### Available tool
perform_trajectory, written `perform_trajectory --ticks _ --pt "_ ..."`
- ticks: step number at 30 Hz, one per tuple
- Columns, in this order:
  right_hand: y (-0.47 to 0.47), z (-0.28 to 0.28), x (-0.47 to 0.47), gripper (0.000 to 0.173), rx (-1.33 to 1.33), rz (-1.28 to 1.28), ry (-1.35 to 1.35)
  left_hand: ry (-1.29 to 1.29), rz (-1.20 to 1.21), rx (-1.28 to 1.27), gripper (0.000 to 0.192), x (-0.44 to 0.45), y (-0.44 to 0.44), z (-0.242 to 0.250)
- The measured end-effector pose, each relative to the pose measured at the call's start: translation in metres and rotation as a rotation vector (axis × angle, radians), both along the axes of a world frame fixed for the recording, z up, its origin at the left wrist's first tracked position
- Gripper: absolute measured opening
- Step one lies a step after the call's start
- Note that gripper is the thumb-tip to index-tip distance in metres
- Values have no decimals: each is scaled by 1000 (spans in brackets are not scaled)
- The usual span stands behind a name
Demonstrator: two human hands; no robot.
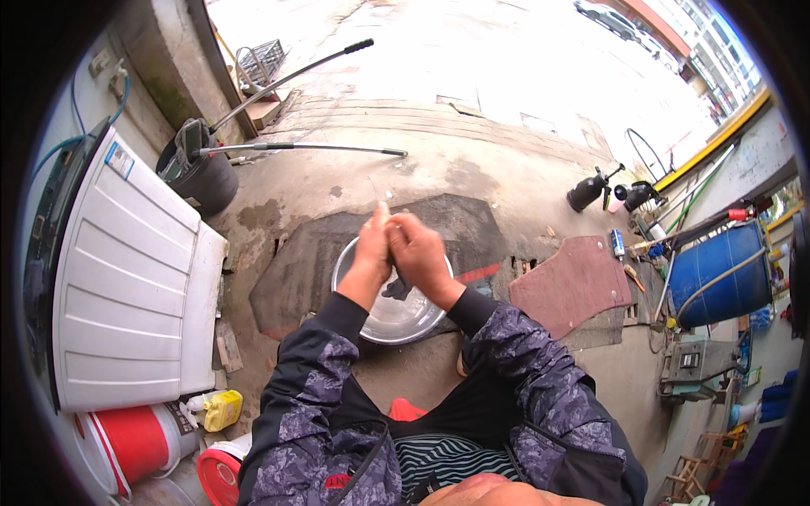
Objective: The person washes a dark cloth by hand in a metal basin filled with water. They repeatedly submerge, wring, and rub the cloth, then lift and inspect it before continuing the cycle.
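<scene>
A round metal basin [423, 321] sits on the floor in front of me, partly over a dark mat [297, 269]. Above it, my left hand [374, 243] and my right hand [417, 250] are pressed together. A small dark cloth [397, 289], possibly a sock, hangs down from between them. Both hands appear closed around this cloth, and most of it is hidden by my fingers. The basin's near side and part of its inside show below my wrists; its far side is mostly covered by my hands.
To the left stand a white plastic washing machine [126, 278], a black mop bucket [212, 183] and red-and-white buckets [130, 443]. A reddish mat [566, 288], black pump sprayer [587, 191] and blue barrel [721, 275] are on the right. A mop pole [304, 146] sticks out ahead.
</scene>
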State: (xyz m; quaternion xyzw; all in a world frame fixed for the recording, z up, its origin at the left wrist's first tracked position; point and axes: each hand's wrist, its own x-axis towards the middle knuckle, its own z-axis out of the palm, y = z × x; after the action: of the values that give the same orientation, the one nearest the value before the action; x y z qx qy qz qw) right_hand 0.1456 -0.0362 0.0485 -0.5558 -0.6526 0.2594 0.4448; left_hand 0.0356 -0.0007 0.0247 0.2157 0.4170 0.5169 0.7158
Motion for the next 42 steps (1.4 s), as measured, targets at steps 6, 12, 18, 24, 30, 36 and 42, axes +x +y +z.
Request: perform_trajectory --ticks 6,12,18,24,30,36,42 --pt "7 -4 3 19 235 -283 106 -116 -233 -65 46 7 -7 -11" --pt "5 -8 -1 19 224 10 30 -100 -97 23 42 1 0 -11" --pt "8 1 3 19 277 -327 92 -1 -135 -22 49 7 -4 -20" --pt "5 -3 -1 17 275 7 38 -179 -236 91 47 0 0 -18" --pt "11 -9 4 17 194 -255 87 2 -128 -46 49 7 -6 -16" --pt "10 -9 3 16 274 -9 48 -127 -155 79 46 3 -1 -16" --pt "12 -6 4 19 208 -271 106 16 -146 -20 50 6 -5 -18"
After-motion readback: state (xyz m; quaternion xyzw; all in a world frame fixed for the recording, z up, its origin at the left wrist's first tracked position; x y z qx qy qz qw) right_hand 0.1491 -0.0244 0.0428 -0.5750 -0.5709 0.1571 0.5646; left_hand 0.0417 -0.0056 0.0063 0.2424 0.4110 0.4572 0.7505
